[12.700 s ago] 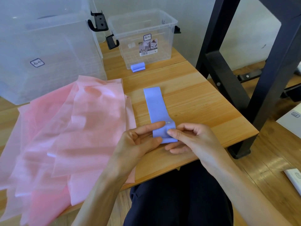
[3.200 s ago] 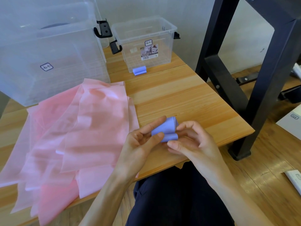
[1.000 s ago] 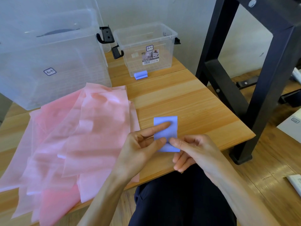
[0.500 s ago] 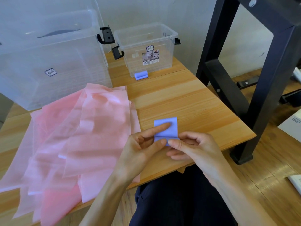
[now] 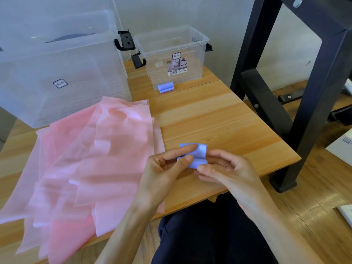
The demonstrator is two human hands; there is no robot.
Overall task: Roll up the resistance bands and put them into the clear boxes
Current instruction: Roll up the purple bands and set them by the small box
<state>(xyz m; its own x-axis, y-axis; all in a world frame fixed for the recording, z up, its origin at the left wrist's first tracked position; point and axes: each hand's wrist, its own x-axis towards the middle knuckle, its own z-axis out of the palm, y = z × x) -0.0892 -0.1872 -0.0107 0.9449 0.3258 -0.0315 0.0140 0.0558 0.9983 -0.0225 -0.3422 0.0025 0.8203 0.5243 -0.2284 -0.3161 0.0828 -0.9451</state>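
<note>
A blue resistance band (image 5: 198, 156), mostly rolled, sits near the front edge of the wooden table (image 5: 219, 121). My left hand (image 5: 163, 168) pinches its left end between thumb and forefinger. My right hand (image 5: 226, 170) holds its right end with curled fingers and thumb. A second rolled blue band (image 5: 166, 87) lies on the table just in front of the small clear box (image 5: 171, 56). A large clear box (image 5: 57, 69) stands at the back left. Several pink bands (image 5: 91, 161) are spread in a loose pile on the left.
A black metal frame (image 5: 304, 88) stands right of the table on the wooden floor. Black latches (image 5: 125, 41) stick out between the two boxes. White items lie on the floor at the far right edge.
The flat tail of the blue band has grown shorter as both hands rolled it further. The roll has lifted slightly between my fingers.
</note>
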